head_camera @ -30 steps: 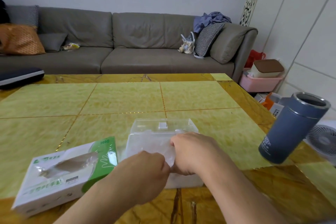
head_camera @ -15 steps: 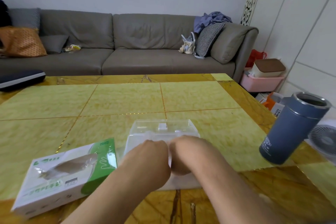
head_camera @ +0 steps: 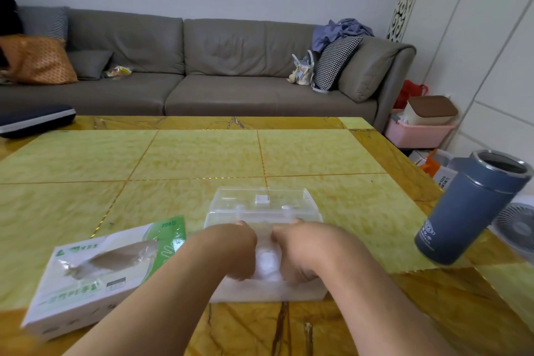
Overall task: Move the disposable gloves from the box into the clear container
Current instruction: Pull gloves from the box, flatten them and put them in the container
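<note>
Pressing gloves (head_camera: 267, 264) into clear container (head_camera: 261, 208); left hand (head_camera: 231, 251), right hand (head_camera: 306, 251) side by side, each grip's closure hidden.

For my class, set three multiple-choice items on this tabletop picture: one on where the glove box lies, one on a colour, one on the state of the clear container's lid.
1. Where does the glove box lie, seen from the camera?
A. left of the clear container
B. on the sofa
C. inside the container

2. What colour is the flask at the table's right edge?
A. red
B. blue-grey
C. white

3. How does the container's lid stand?
A. shut flat
B. taken off and laid on the box
C. raised at the far side

Answers:
1. A: the box rests on the table beside the left hand, with the container to its right.
2. B: its body is blue-grey with a metal rim.
3. C: the clear lid stands up behind both hands, the right hand and the left reaching into the open container.
</note>
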A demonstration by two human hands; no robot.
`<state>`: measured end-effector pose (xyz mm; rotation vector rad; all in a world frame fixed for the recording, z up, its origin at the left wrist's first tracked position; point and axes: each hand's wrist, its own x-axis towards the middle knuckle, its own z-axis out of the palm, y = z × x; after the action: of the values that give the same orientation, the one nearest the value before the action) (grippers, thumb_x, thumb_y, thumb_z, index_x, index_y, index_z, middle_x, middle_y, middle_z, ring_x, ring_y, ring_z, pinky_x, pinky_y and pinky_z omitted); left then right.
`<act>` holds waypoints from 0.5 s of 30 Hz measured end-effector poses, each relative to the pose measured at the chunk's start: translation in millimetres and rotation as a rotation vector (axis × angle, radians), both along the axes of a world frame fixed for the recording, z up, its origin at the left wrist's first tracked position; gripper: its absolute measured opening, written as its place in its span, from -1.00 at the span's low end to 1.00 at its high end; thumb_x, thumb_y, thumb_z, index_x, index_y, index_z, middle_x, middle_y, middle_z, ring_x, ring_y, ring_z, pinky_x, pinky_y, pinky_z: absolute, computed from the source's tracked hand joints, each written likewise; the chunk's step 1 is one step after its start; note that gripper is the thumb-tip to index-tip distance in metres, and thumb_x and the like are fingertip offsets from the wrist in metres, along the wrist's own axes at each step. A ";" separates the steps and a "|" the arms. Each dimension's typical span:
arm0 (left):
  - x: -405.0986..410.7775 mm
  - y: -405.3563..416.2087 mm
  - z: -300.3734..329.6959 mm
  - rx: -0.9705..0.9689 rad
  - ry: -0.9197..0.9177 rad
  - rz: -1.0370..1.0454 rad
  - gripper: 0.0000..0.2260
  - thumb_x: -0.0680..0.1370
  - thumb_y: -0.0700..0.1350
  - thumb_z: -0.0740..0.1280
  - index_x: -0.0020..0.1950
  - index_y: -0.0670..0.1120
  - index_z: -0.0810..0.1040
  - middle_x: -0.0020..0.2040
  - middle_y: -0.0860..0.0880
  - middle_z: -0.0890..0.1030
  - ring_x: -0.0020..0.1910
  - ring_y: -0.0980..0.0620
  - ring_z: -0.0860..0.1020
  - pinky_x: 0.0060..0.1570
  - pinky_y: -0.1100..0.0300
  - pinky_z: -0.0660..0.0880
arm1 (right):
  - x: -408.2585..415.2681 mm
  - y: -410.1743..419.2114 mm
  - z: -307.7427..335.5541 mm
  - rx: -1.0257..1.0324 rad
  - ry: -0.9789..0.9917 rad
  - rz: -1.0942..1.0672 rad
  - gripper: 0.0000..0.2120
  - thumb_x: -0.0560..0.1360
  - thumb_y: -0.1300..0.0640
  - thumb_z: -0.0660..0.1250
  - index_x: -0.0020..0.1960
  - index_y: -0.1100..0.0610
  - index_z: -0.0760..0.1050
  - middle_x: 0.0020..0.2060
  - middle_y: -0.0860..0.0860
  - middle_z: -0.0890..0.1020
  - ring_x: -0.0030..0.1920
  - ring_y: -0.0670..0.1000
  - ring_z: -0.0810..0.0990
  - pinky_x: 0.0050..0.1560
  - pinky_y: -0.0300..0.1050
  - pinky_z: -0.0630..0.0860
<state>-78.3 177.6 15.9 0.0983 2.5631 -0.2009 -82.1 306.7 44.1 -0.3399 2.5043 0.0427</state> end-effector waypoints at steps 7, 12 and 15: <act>11.0 -7.0 6.9 0.210 0.119 0.046 -0.71 0.62 -0.26 0.22 0.35 -0.18 0.47 0.02 -0.06 0.50 0.06 -0.09 0.58 -0.04 0.14 0.46 | 2.9 3.8 -8.3 -0.056 0.029 -0.045 -0.50 0.53 0.27 0.26 0.47 0.11 0.46 0.39 0.17 0.49 0.17 0.20 0.67 0.18 0.12 0.63; 41.3 -14.3 20.5 0.375 0.290 0.056 -0.73 0.56 -0.34 0.12 0.18 -0.11 0.45 0.05 -0.04 0.55 -0.10 -0.02 0.58 -0.19 0.14 0.55 | 15.4 5.2 -3.3 -0.099 0.154 -0.070 -0.47 0.53 0.38 0.18 0.46 0.08 0.46 0.37 0.12 0.54 0.24 0.16 0.63 0.25 0.08 0.60; 63.6 -24.6 31.7 0.469 0.388 0.018 -0.55 0.48 -0.39 0.12 0.29 -0.06 0.48 0.21 -0.02 0.53 0.05 -0.05 0.60 0.00 0.01 0.60 | 27.0 2.6 4.1 -0.122 0.302 -0.029 -0.54 0.54 0.31 0.11 0.34 0.01 0.50 0.27 0.04 0.57 0.15 0.12 0.64 0.18 0.06 0.61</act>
<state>-14.7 153.0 47.6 0.2300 2.9462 0.4338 -55.1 309.3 48.2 -0.3707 2.8184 -0.0758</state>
